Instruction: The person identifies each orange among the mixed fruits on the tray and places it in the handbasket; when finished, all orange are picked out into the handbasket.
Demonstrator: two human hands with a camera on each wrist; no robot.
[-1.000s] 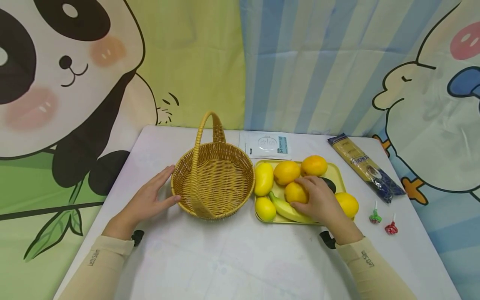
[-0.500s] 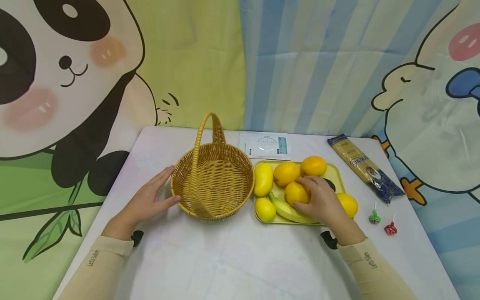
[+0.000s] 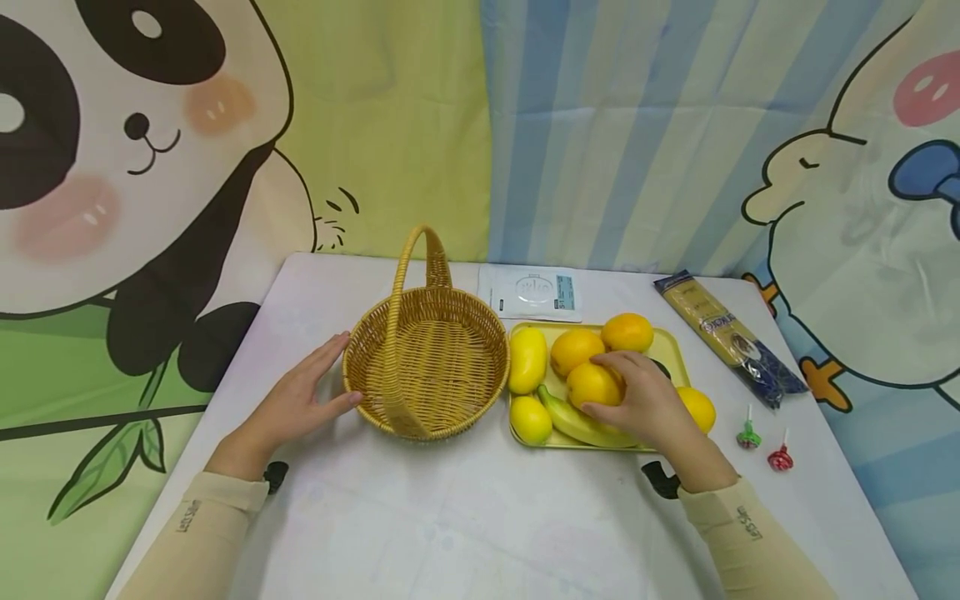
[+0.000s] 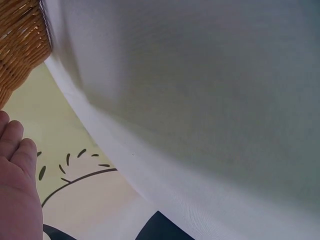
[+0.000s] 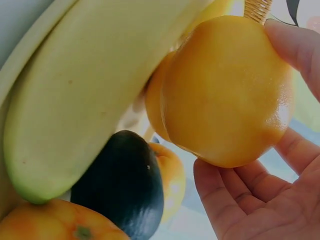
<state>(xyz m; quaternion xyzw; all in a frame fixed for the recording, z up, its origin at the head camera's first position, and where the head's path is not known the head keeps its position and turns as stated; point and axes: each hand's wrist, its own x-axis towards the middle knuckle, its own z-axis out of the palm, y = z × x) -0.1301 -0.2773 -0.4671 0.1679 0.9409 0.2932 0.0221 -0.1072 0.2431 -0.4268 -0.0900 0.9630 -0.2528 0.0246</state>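
My right hand (image 3: 643,402) grips a smooth, round orange-yellow fruit (image 3: 595,385), thumb on one side and fingers on the other. In the right wrist view this fruit (image 5: 227,92) overlaps another orange one behind it. Below it in the head view lies a banana (image 3: 581,423) on the yellow tray (image 3: 672,348). A dark green, egg-shaped fruit (image 5: 122,185) shows beside the banana, partly covered by my hand in the head view. My left hand (image 3: 291,404) is at the left side of the wicker basket (image 3: 435,367), fingers extended and fingertips at the rim. Inside, the basket's woven bottom is bare.
Also on the tray are a yellow mango-like fruit (image 3: 528,360), a lemon (image 3: 531,419) and more orange fruits (image 3: 627,332). A white packet (image 3: 531,292) lies behind it. To the right are a gold-and-blue packet (image 3: 727,335) and two lollipops (image 3: 780,457). The basket handle (image 3: 397,325) stands upright.
The right hand and the gripped fruit have shifted very slightly, and the orange fruit behind it has moved a little right. The left hand and basket stay in place.
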